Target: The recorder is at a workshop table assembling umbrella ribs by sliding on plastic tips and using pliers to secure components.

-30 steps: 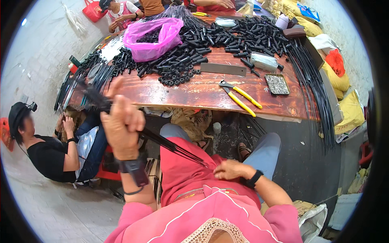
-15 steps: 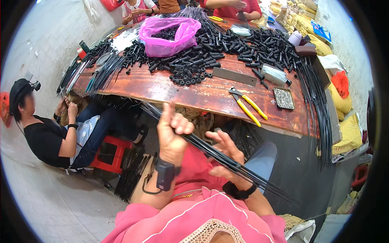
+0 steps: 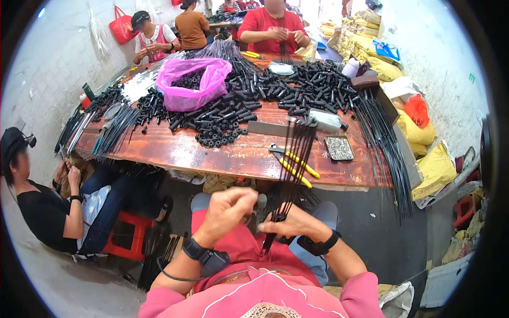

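My right hand is closed around a bundle of thin black rods. The rods stand nearly upright and fan out a little toward the top, crossing in front of the table edge. Close by on the left, my left hand is curled, apart from the bundle. Its fingertips are turned away, so anything in them is hidden. Behind the rods, yellow-handled pliers lie on the wooden table. A small tray of metal bits sits to their right.
Black tubular parts are heaped across the table around a pink plastic bag. Long black rods overhang the right edge. A co-worker in black sits at left near a red stool; another in red works across the table.
The rods have swung from slanting across my lap to nearly upright in my right hand. My left hand has come off them. The view has tilted up, showing more of the room.
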A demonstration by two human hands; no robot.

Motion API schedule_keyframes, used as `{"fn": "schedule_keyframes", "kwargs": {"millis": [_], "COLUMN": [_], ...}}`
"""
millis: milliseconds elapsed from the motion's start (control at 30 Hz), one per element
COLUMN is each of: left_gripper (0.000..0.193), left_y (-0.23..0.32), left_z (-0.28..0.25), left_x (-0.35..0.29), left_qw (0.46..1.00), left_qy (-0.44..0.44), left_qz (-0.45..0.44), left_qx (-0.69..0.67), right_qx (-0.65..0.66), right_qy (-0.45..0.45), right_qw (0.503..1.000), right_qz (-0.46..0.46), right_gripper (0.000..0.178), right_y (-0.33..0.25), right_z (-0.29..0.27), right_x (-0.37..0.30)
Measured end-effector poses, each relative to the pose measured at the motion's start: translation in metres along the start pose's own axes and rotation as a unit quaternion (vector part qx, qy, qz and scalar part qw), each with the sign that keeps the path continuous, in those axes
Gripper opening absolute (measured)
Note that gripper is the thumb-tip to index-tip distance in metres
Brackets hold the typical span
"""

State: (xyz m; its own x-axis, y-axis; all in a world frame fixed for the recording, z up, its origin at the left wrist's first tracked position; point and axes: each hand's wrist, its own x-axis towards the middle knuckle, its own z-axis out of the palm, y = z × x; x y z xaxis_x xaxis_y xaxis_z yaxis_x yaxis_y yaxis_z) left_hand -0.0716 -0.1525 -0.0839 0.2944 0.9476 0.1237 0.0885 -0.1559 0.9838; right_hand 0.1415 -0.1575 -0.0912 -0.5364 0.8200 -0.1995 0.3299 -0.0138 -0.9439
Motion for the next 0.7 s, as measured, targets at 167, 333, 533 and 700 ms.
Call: {"fn": "schedule_keyframes", "kwargs": {"millis": [167,333,533,700], "left_gripper": [0.045,0.052,0.017,0.018], "left_y": [0.073,0.084,0.071,0.066], "left_z": [0.013,0.026,0.019,0.016], "left_x": [0.025,0.031,0.042,0.058], "left_qw": [0.975,0.959,0.952,0.951], "left_qy": [0.003,0.058,0.107,0.092], "left_qz": [0.080,0.137,0.095,0.097], "left_qx": [-0.206,-0.242,-0.271,-0.280], "right_qx": [-0.099,-0.118,-0.064,0.028], "right_qy": [-0.067,-0.046,0.046,0.248], "right_qw": [0.993,0.990,0.990,0.938], "right_qz": [0.007,-0.064,-0.120,-0.241], "right_gripper": [0.033,0.045,0.027,0.012], "right_y": [0.012,0.023,-0.061,-0.112], "right_z": [0.019,0.032,-0.035,-0.048], "right_x": [0.020,0.025,0.016,0.035]}}
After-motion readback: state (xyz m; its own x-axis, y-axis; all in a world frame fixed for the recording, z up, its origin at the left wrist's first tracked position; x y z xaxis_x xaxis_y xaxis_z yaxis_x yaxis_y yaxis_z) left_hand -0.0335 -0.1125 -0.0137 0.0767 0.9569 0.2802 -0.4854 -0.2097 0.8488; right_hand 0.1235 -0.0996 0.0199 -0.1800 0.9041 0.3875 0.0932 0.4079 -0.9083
